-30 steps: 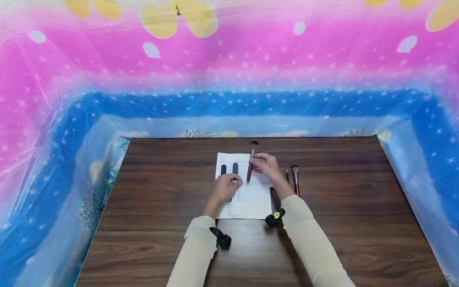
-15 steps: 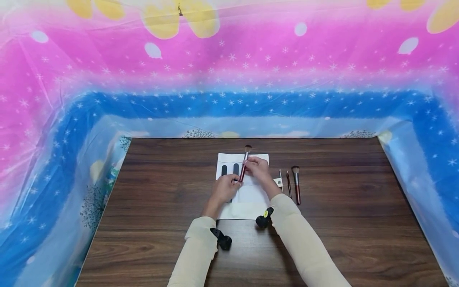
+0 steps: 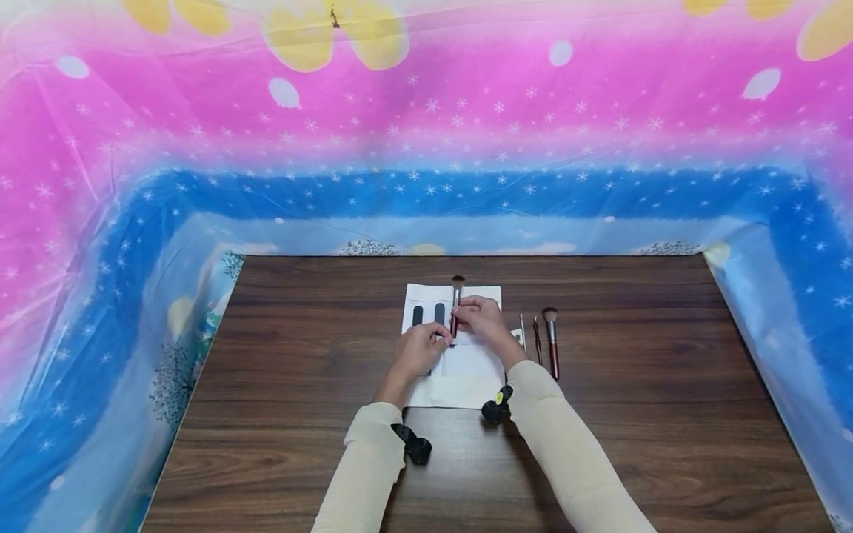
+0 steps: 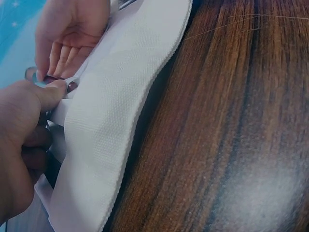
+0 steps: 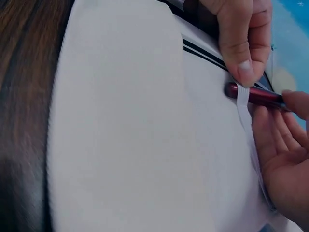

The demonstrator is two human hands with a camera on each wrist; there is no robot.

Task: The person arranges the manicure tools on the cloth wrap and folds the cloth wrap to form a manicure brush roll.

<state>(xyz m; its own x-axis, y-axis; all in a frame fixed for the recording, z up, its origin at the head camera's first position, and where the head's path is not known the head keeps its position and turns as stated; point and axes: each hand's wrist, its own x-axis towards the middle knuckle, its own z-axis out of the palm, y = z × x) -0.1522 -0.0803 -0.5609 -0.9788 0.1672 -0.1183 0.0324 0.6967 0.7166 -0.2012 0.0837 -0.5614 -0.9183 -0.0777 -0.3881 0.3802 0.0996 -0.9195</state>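
A makeup brush (image 3: 457, 287) stands over the upper part of a white fabric brush pouch (image 3: 469, 392), bristles toward the far side. My right hand (image 3: 483, 318) pinches it between thumb and fingers. In the right wrist view, the dark red handle (image 5: 263, 97) passes through a white elastic band (image 5: 245, 108), its rounded end showing past the band. My left hand (image 3: 418, 348) pinches that band right beside the handle, as the left wrist view also shows. Two dark round-ended strips (image 3: 439, 314) lie in the pouch near the left hand, their lower parts partly hidden by it.
To the right of the pouch lie a thick red-handled brush (image 3: 552, 348), a thin dark red tool (image 3: 537, 344) and a slim pale-tipped tool (image 3: 523, 329). A pouch tab (image 3: 516, 335) sticks out beside them. Patterned cloth (image 3: 426, 192) hangs behind the brown wooden table (image 3: 300, 355).
My right hand has brought the brush left and down toward the left hand, and the handle's end now sits at the band. The left hand has stayed in place.
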